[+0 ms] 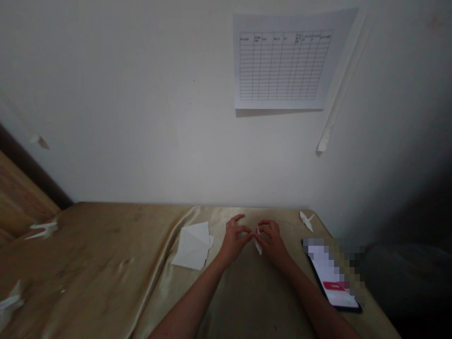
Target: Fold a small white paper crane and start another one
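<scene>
My left hand [236, 238] and my right hand [272, 241] meet over the table's far middle. Both pinch a small folded white paper piece [258, 244] between thumb and fingers, and a narrow point of it hangs down between the hands. The left index finger curls upward above the pinch. A loose stack of white paper sheets [193, 245] lies just left of my left hand, apart from it.
A tan cloth covers the table [106, 263] against a white wall. A phone [332, 275] with a lit screen lies at the right edge. Finished paper cranes rest at the back right [306, 220], far left [44, 229] and near left [10, 301]. A printed grid sheet [286, 63] hangs on the wall.
</scene>
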{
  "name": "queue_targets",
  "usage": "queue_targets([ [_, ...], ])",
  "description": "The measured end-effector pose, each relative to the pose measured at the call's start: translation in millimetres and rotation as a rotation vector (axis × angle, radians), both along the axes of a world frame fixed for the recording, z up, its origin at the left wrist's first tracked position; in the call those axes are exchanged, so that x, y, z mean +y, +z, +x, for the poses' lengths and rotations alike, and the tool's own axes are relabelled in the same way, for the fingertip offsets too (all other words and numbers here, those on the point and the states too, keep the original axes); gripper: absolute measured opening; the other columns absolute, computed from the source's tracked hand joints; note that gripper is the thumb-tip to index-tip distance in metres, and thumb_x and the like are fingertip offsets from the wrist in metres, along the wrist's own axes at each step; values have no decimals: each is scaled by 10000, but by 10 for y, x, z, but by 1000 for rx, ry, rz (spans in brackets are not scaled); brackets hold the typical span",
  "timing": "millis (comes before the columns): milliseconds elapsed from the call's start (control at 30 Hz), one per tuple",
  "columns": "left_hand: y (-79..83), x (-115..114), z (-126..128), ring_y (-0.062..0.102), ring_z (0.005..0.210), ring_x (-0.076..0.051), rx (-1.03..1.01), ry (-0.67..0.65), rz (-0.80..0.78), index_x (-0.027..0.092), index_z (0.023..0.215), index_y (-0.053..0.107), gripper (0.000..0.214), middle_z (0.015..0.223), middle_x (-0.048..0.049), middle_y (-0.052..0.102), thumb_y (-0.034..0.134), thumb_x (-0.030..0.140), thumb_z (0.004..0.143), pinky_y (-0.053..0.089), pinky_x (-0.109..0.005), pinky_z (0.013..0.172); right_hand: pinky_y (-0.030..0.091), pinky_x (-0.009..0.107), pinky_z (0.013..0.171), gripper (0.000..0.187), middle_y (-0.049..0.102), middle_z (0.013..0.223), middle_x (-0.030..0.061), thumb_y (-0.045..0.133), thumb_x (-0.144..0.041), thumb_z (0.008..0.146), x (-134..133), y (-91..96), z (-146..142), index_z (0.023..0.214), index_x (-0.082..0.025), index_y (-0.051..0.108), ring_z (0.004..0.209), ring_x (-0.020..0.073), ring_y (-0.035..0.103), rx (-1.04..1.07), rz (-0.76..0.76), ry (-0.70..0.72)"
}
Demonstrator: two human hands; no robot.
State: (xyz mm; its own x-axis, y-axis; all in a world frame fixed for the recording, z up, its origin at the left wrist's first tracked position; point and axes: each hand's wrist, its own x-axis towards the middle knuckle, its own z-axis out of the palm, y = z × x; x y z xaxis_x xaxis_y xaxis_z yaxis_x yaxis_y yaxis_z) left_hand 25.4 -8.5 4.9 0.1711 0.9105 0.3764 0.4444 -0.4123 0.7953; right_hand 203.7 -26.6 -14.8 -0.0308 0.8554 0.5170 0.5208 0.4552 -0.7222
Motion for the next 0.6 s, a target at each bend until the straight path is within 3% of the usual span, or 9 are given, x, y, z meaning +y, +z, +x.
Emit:
queue_targets([
  [267, 11, 15, -35, 468, 1274, -267, -68, 118, 17, 235, 741, 758, 16, 1335, -65, 538, 771, 226, 747, 332, -473, 1129, 369, 472, 1045, 315, 570, 1104, 83, 664, -513, 808, 74, -65, 63, 970, -243, 672, 1130, 270, 483, 1, -24, -100],
  [467, -28, 47, -59, 467, 1250, -267, -143, 229, 66, 228, 718, 754, 30, 1286, -82, 553, 771, 225, 743, 315, -486, 1123, 334, 494, 1063, 255, 571, 1092, 81, 687, -500, 802, 38, -75, 60, 759, -248, 694, 1154, 288, 453, -110, -66, -147],
  [600, -36, 28, -42, 464, 1248, -265, -149, 216, 64, 237, 726, 761, 34, 1287, -77, 557, 777, 260, 743, 329, -477, 1114, 331, 490, 1077, 202, 561, 1137, 77, 679, -473, 824, 19, -102, 20, 820, -278, 729, 1188, 282, 426, -138, -69, -122],
])
